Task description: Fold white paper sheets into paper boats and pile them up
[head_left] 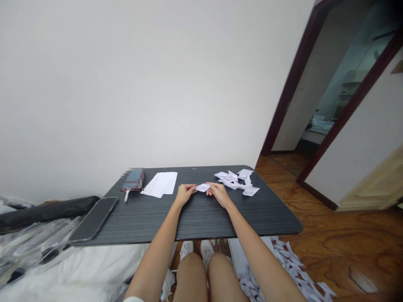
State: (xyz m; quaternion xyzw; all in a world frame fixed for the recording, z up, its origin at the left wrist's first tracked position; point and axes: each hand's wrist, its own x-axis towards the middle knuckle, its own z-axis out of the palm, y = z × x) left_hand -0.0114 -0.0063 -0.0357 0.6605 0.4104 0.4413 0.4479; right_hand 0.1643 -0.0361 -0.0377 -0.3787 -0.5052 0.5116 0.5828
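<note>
A small folded white paper boat (203,187) is held just above the dark table, pinched at both pointed ends. My left hand (185,194) grips its left tip between thumb and fingers. On the opposite tip, my right hand (218,193) is closed in the same way. Several folded paper boats (231,180) lie in a loose group beyond my right hand. Left of my left hand, flat sheets of white paper (162,183) overlap one another on the table.
The dark table (145,222) stands against a white wall. A phone (94,219) lies at its left edge, near a blurred-out item (134,179). Many folded papers (292,268) cover the floor at lower right. Plastic-wrapped bundles (40,247) are on the left; a doorway opens at right.
</note>
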